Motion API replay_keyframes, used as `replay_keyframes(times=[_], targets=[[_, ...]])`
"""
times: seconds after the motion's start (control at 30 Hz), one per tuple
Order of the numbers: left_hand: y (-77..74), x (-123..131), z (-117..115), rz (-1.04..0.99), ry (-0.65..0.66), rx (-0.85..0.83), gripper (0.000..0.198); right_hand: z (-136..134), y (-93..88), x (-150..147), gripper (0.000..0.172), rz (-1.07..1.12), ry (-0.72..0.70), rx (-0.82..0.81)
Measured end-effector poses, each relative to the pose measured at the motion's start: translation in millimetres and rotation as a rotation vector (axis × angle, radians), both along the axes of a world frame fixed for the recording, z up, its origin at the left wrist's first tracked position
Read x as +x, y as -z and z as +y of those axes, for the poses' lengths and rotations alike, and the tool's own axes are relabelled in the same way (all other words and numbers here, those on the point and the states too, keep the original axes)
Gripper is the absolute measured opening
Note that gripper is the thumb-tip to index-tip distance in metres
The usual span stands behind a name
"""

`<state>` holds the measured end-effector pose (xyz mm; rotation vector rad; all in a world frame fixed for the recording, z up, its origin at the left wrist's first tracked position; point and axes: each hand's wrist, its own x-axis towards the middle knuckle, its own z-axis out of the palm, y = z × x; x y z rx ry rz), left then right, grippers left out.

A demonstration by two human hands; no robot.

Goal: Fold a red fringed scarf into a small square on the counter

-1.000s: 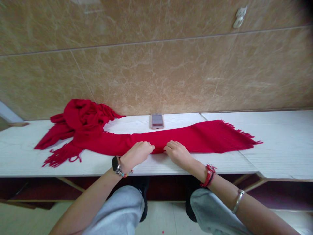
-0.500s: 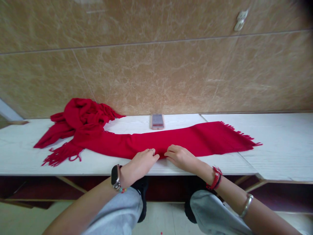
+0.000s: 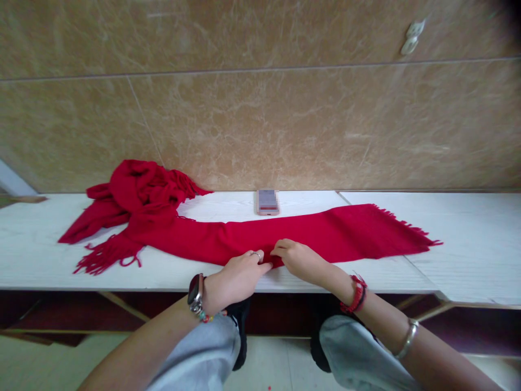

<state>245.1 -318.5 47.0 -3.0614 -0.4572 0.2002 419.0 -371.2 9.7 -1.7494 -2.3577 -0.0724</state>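
Note:
A long red scarf (image 3: 325, 233) with fringed ends lies stretched flat and folded lengthwise along a white bench top (image 3: 163, 274). My left hand (image 3: 243, 274), with a ring and a watch at the wrist, pinches the scarf's near edge around its middle. Close beside it, my right hand (image 3: 299, 259) has its fingertips closed on the same stretch of cloth. The two hands nearly touch, and they hide the bit of fabric between them. At the left, a crumpled heap of red cloth (image 3: 136, 187) lies against the scarf's fringed left end.
A phone (image 3: 267, 202) lies behind the scarf, near the tiled wall (image 3: 252, 130). A small white figure (image 3: 412, 38) is fixed to the wall at upper right. Below the bench top are open dark compartments (image 3: 77, 315). My knees are close to the front edge.
My hands have drawn slightly closer together at the scarf's near edge. The whole view has shifted a little, and the scarf keeps its shape.

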Motion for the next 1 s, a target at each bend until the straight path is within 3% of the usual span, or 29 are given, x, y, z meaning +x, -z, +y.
replay_keyframes(times=[0.4, 0.67, 0.8, 0.9, 1.0], targets=[[-3.7, -1.3, -3.6, 0.007, -0.012, -0.013, 0.040, 20.6, -13.3, -8.8, 0.029, 0.050, -0.007, -0.112], [-4.7, -1.5, -4.4, 0.025, -0.026, -0.013, 0.041, 39.9, -10.5, -3.8, 0.042, 0.017, 0.109, -0.023], [-5.7, -1.5, -3.3, 0.024, -0.029, -0.037, 0.042, 34.4, -16.4, -6.2, 0.042, 0.074, 0.033, -0.007], [-6.6, -0.5, -3.7, 0.036, -0.034, -0.038, 0.043, 32.8, -13.0, -10.0, 0.037, 0.097, -0.055, -0.072], [-7.5, 0.8, -4.8, 0.058, -0.034, -0.027, 0.042, 42.1, -3.2, -7.9, 0.037, 0.093, 0.010, -0.054]])
